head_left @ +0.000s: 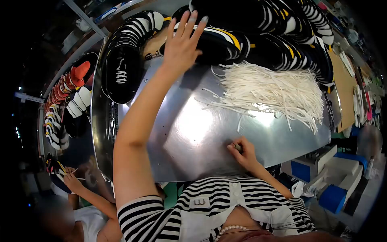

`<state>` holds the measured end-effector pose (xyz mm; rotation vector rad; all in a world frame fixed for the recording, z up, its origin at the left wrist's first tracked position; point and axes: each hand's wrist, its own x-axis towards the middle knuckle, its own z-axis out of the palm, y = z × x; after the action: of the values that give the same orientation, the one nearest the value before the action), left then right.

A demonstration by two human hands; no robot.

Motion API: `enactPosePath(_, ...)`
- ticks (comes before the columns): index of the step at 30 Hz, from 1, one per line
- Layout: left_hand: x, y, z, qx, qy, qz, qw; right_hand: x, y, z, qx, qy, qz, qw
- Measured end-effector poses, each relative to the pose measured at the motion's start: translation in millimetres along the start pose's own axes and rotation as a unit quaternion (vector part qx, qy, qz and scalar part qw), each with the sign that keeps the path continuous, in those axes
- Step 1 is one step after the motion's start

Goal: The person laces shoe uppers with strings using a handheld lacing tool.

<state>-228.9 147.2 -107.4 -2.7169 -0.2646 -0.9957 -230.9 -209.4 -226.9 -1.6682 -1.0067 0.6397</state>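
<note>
My left hand [183, 44] reaches far across the metal table [161, 161], its fingers spread over a row of black shoe uppers [219, 46] with white and yellow trim. The fingertips rest on or just above them; I cannot tell which. Close to the near edge, my right hand [244, 155] is closed round a small, dull, brassy object like a short tool handle [238, 148], mostly hidden by the fingers. Between the hands and to the right lies a thick heap of white shoelaces [274, 90]. A black upper with white lacing [121, 76] lies at the left.
Nested shoe uppers [137, 30] curve along the far left edge, with more stacked at the back right. Another person's hand [72, 181] works on a shoe at lower left, near red uppers [66, 88]. A white and blue machine [326, 177] stands at right.
</note>
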Motion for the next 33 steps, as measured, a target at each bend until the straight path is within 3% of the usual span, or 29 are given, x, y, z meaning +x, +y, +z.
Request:
enactPosePath(1,17,-8,26,0.085,0.029,0.044,0.995,-2,2,2,0.004,0.001,0.006,1.000)
enactPosePath(3,44,-20,47,0.073,-0.188,-0.075,0.976,-3,7,2,0.016,0.006,0.010,1.000)
enactPosePath(5,42,-11,19,0.150,-0.133,0.007,0.980,-6,12,-3,0.055,0.027,0.018,0.998)
enactPosePath(6,32,-9,6,0.102,-0.148,-0.005,0.984,-8,14,-1,0.080,0.033,0.024,0.996)
enactPosePath(7,21,-12,-8,0.019,-0.227,-0.079,0.970,-8,14,2,0.108,0.035,0.033,0.993)
enactPosePath(9,-56,-46,24,0.038,-0.108,0.005,0.993,-1,10,-2,0.153,0.030,0.049,0.986)
enactPosePath(11,-98,-29,-2,-0.089,-0.103,-0.063,0.989,11,-8,-22,-0.021,0.013,-0.054,0.998)
enactPosePath(13,-129,-18,-25,0.028,0.001,-0.099,0.995,22,-18,-40,-0.168,0.030,-0.127,0.977)
enactPosePath(15,-157,-18,-33,-0.022,-0.008,-0.256,0.966,33,-17,-60,-0.297,0.034,-0.153,0.942)
enactPosePath(16,-177,-23,-17,-0.074,-0.044,-0.387,0.918,42,-18,-65,-0.329,-0.009,-0.161,0.931)
enactPosePath(19,-187,-23,-5,-0.352,-0.087,-0.534,0.764,63,-9,-64,-0.397,-0.099,-0.197,0.891)
enactPosePath(22,-194,-35,1,-0.298,-0.089,-0.539,0.782,72,-29,-52,-0.447,-0.125,-0.203,0.862)
enactPosePath(23,-209,-50,11,-0.266,-0.029,-0.523,0.809,72,-36,-48,-0.454,-0.139,-0.205,0.856)
enactPosePath(24,-222,-61,21,-0.232,0.033,-0.504,0.831,66,-41,-43,-0.435,-0.143,-0.187,0.869)
enactPosePath(25,-205,-43,-14,-0.288,0.107,-0.530,0.791,64,-49,-38,-0.371,-0.127,-0.205,0.897)
enactPosePath(27,-182,-14,-77,-0.204,0.227,-0.458,0.835,63,-77,-30,-0.233,-0.097,-0.235,0.939)
enactPosePath(29,-151,51,-144,-0.331,0.361,-0.374,0.788,59,-129,-23,0.017,-0.091,-0.215,0.972)
enactPosePath(30,-153,84,-161,-0.255,0.340,-0.347,0.836,56,-147,-25,0.105,-0.089,-0.206,0.969)
enactPosePath(32,-160,149,-173,-0.186,0.145,-0.219,0.947,44,-166,-56,0.263,-0.024,-0.220,0.939)
enactPosePath(33,-180,166,-142,-0.184,0.154,-0.167,0.956,36,-165,-78,0.337,0.023,-0.242,0.910)
